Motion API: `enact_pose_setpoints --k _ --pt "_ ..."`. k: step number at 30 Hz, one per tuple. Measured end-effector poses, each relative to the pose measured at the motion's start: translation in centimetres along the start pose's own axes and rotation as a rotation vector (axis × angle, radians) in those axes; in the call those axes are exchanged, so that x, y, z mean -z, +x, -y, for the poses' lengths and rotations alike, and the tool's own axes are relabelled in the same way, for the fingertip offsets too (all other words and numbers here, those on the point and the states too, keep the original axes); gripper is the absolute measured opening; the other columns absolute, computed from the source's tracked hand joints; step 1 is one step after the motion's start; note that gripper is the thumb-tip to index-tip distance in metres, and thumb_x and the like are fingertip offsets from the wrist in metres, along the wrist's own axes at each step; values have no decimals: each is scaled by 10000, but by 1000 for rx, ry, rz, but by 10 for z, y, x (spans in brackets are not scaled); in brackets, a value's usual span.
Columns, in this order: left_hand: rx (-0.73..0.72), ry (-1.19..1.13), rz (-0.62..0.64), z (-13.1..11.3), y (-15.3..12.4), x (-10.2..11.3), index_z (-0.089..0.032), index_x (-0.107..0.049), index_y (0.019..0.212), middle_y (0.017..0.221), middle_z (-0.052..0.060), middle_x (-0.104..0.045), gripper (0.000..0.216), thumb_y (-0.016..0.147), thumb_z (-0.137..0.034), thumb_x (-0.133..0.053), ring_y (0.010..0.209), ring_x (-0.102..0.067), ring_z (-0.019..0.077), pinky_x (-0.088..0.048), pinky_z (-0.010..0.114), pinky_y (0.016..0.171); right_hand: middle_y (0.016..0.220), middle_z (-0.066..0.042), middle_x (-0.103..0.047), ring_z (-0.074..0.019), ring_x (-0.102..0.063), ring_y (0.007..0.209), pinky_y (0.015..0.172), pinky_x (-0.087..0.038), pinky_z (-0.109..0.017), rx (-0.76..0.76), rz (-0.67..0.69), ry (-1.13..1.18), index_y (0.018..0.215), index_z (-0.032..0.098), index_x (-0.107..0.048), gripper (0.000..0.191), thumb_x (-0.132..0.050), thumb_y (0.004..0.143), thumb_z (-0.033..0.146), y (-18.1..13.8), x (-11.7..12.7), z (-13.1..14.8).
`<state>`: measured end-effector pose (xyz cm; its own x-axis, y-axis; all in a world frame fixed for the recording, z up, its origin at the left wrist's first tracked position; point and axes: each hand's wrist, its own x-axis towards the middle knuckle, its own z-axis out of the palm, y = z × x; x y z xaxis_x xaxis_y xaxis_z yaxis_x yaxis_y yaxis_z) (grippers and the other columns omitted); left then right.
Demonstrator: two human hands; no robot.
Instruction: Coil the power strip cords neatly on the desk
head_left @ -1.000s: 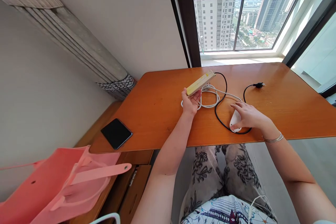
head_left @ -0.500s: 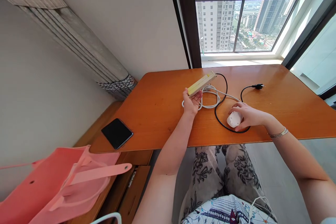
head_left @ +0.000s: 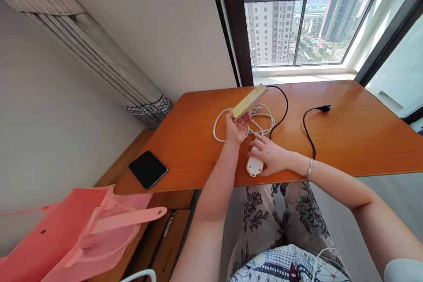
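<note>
My left hand is closed around the near end of a long yellowish power strip, tilted up above the table. A black cord runs from the strip's far end and passes under my right arm to a black plug. My right hand grips a white power strip close to the table's front edge, its upper part covered by my fingers. A coiled white cord lies behind and beneath my left hand, with a plug inside the loops.
The brown wooden table has a black phone or tablet at its left front corner. Below it on the left, a pink bag hangs open beside wooden drawers. A window stands beyond the far edge.
My right hand has carried the white power strip left, toward my left hand. The white cord's loops have shifted left. My left hand, still holding the yellowish strip, moved slightly left.
</note>
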<state>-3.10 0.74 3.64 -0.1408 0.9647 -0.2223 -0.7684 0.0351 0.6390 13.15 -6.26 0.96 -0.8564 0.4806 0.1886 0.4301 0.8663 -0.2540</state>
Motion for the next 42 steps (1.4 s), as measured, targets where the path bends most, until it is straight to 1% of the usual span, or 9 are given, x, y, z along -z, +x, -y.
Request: enact_pose_setpoints --k 9,14,19,23,27,31,35,38,42 --pt "5 50 -19 6 4 4 -128 -718 1001 777 87 -768 432 978 -504 -505 656 -723 147 -574 260 745 1411 -131 -626 -347 -467 1434 1219 -308 -587 -105 -211 21 1238 243 -716 413 -700 887 461 -11 32 -48" --pt "-74 107 -58 12 7 5 -142 -691 934 767 54 -756 316 979 -422 -553 649 -719 128 -553 250 776 1291 -191 -659 -354 -605 1224 1086 -449 -543 -793 -564 -150 1280 167 -671 400 -554 945 352 -52 64 -102" --pt "-118 212 -116 15 11 8 -181 -674 942 796 22 -739 226 908 -405 -679 694 -724 129 -531 242 795 1280 -254 -665 -395 -627 1207 1013 -485 -537 -1234 -395 -1 1490 61 -451 804 -727 817 404 -77 57 -136" --pt "-231 384 -219 14 18 14 -224 -627 917 891 -24 -715 97 891 -288 -696 790 -701 108 -509 213 805 1037 -138 -747 -271 -703 971 939 -527 -430 -1128 -618 236 1367 108 -561 584 -634 839 346 -74 48 -142" --pt "-359 535 -318 9 23 20 -220 -618 888 996 6 -684 101 853 -178 -702 1078 -658 144 -470 230 977 1161 -140 -747 -201 -727 854 860 -564 -398 -842 -983 488 1206 170 -635 469 -372 952 464 -71 51 -134" --pt "-624 595 -274 6 15 22 -235 -641 947 1261 54 -649 311 724 -43 -744 1422 -458 204 -301 312 1217 1296 -143 -717 -236 -747 1014 958 -563 -461 -600 -1019 545 1243 209 -632 475 -422 946 514 -68 52 -118" --pt "-727 603 -16 16 -7 11 -234 -707 957 1299 76 -653 277 747 -53 -719 1393 -506 226 -323 315 1216 1341 -119 -700 -251 -706 1170 1057 -536 -499 -499 -957 447 1311 250 -630 542 -436 961 615 -59 46 -102" --pt "-502 676 235 35 -27 -6 -236 -724 950 1078 77 -730 200 777 -140 -752 1128 -680 246 -457 362 1104 1343 -113 -699 -244 -697 1191 1054 -547 -474 -486 -985 392 1326 255 -634 548 -419 980 621 -53 42 -93" --pt "-124 695 623 65 -47 -30 -236 -731 1116 1089 121 -756 387 750 -297 -843 1134 -701 285 -517 409 1036 1301 -116 -722 -232 -736 1086 981 -575 -436 -447 -1058 391 1270 249 -661 475 -457 989 572 -49 38 -90"
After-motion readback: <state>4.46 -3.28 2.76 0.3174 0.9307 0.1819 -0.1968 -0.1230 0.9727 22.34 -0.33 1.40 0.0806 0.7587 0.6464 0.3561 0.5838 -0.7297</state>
